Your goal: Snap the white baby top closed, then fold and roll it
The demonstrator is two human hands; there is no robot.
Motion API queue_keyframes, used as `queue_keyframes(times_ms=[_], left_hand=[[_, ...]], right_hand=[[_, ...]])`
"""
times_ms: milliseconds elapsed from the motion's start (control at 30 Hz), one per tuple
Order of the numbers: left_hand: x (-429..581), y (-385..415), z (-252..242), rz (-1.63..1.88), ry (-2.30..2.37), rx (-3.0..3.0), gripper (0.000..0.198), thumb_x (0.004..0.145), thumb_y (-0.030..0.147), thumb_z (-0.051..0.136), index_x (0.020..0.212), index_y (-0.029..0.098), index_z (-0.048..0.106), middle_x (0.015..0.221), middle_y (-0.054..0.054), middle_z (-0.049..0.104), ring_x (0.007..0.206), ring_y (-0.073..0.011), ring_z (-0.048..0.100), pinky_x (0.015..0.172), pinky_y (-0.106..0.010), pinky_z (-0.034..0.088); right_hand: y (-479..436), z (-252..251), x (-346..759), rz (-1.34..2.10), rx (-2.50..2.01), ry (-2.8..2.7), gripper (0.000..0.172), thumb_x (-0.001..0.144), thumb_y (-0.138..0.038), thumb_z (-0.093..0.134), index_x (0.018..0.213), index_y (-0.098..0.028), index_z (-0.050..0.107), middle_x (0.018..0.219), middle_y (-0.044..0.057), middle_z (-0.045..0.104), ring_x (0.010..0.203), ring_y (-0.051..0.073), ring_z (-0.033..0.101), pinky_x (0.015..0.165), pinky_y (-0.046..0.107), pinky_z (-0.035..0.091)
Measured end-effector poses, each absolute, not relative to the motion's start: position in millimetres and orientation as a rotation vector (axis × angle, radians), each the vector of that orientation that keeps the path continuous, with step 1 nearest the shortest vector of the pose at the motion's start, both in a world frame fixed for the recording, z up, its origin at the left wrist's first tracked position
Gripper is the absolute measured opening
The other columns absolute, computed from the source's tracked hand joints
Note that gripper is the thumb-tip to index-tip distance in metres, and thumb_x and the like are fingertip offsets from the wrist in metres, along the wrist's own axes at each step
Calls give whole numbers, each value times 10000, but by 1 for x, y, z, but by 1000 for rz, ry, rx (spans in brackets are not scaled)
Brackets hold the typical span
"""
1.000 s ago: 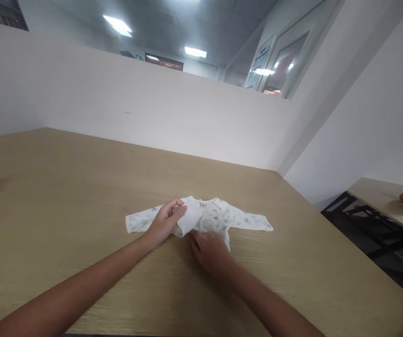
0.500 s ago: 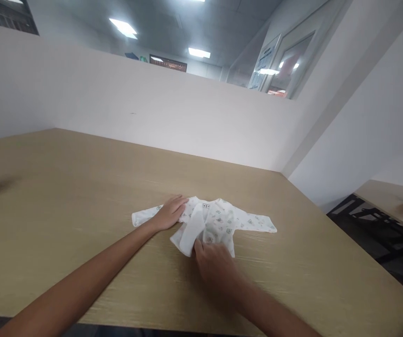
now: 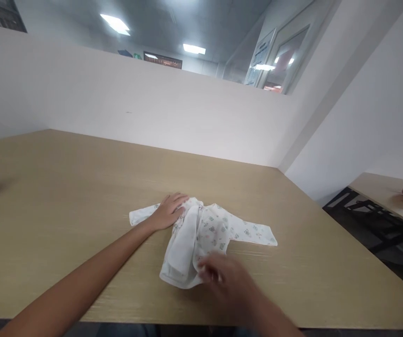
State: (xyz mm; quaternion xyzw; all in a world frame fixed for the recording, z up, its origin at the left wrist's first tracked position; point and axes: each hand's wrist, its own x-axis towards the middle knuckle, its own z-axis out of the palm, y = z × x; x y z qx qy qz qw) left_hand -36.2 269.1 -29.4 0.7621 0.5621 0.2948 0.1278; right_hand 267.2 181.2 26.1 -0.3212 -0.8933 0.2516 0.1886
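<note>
Folding of the small white printed baby garment with long sleeves (image 3: 204, 231) is judged to be at an early stage. The garment is laid on the light wood-grain bench (image 3: 64, 187), roughly at its middle and nearer to the front edge than to the white partition wall (image 3: 134, 107) behind it. One front panel of the garment is turned open and drawn toward the front edge, so that the plain white lining is shown and a loose lobe of cloth hangs forward of the body. The sleeve on the right of the garment is spread flat and straight; the sleeve on the left is spread too, and is partly covered at the shoulder.

The left hand (image 3: 169, 211) is pressed flat on the garment's left shoulder, fingers extended and together, with nothing clamped in it. The right hand (image 3: 224, 281) is seen just beside the drawn-out hem at the garment's near side; it is blurred, and whether its grip is closed on the cloth cannot be told.

No sleeve is folded in and no neat fold is formed as yet. Smoothing of the body, closing of the front panel, and folding of sleeves and body are judged to be left.

A second bench (image 3: 387, 196) stands well apart to the right of the garment.
</note>
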Motion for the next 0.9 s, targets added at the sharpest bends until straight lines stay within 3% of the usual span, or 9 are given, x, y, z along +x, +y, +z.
queue_keyframes(times_ms=[67, 100, 200, 267, 433, 633, 733, 800, 900], left_hand=[[-42, 269, -30, 866, 1709, 2172, 569, 1065, 511, 271, 1531, 273, 495, 1594, -26, 446, 1506, -195, 366, 1315, -438, 263], [-45, 269, -30, 834, 1802, 2128, 583, 1067, 525, 243, 1536, 280, 488, 1603, -25, 434, 1523, -212, 345, 1319, -482, 239], [-54, 272, -34, 633, 2086, 1976, 645, 1060, 580, 169, 1582, 302, 427, 1669, -19, 329, 1595, -286, 209, 1298, -649, 123], [-61, 275, -36, 508, 2158, 1940, 672, 1052, 610, 136, 1612, 325, 376, 1702, 4, 245, 1615, -300, 147, 1281, -692, 83], [-90, 290, -35, 395, 2186, 2025, 705, 1025, 690, 167, 1616, 361, 364, 1722, 24, 161, 1623, -324, 95, 1267, -705, 77], [-99, 301, -27, 610, 2185, 2302, 578, 1040, 568, 344, 1516, 291, 518, 1640, -63, 378, 1540, -326, 295, 1262, -656, 114], [-80, 290, -17, 874, 2152, 2343, 430, 1026, 455, 412, 1289, 225, 663, 1425, -87, 584, 1352, -268, 491, 1209, -532, 276], [-61, 275, -7, 954, 2070, 2293, 368, 1014, 436, 432, 1040, 195, 710, 1168, -73, 669, 1143, -217, 576, 1064, -421, 395], [-31, 248, 3, 835, 1889, 2224, 410, 961, 545, 537, 826, 185, 678, 900, -40, 646, 922, -174, 579, 856, -323, 412]], right_hand=[[227, 32, 282, 575, -1033, -2256, 320, 1093, -406, 402, 1109, -220, 662, 1064, 45, 701, 933, 180, 648, 819, 300, 503], [253, 29, 290, 485, -1101, -2203, 368, 1093, -436, 390, 1239, -209, 641, 1215, 81, 677, 1100, 217, 629, 954, 351, 500], [326, 2, 311, 279, -1349, -2267, 548, 1055, -407, 374, 1483, -90, 501, 1521, 179, 488, 1435, 307, 415, 1223, 498, 324], [361, -18, 322, 207, -1469, -2338, 596, 1044, -389, 355, 1527, -58, 466, 1556, 190, 445, 1467, 316, 378, 1244, 514, 299], [415, -37, 339, 34, -1404, -2418, 599, 1069, -444, 293, 1505, -115, 541, 1595, 158, 407, 1503, 297, 340, 1280, 479, 254], [434, -29, 341, -46, -1254, -2358, 514, 1052, -426, 344, 1358, -143, 645, 1504, 153, 514, 1439, 301, 416, 1247, 507, 303], [410, -14, 330, -100, -1034, -2282, 406, 1020, -362, 424, 1274, -159, 668, 1388, 155, 592, 1342, 303, 490, 1175, 504, 374], [382, 0, 317, 35, -929, -2230, 317, 1016, -361, 478, 1158, -177, 693, 1241, 135, 651, 1210, 283, 562, 1076, 458, 445], [334, 19, 296, 461, -872, -2304, 286, 1049, -409, 515, 943, -199, 679, 953, 60, 668, 883, 200, 611, 788, 338, 485]])
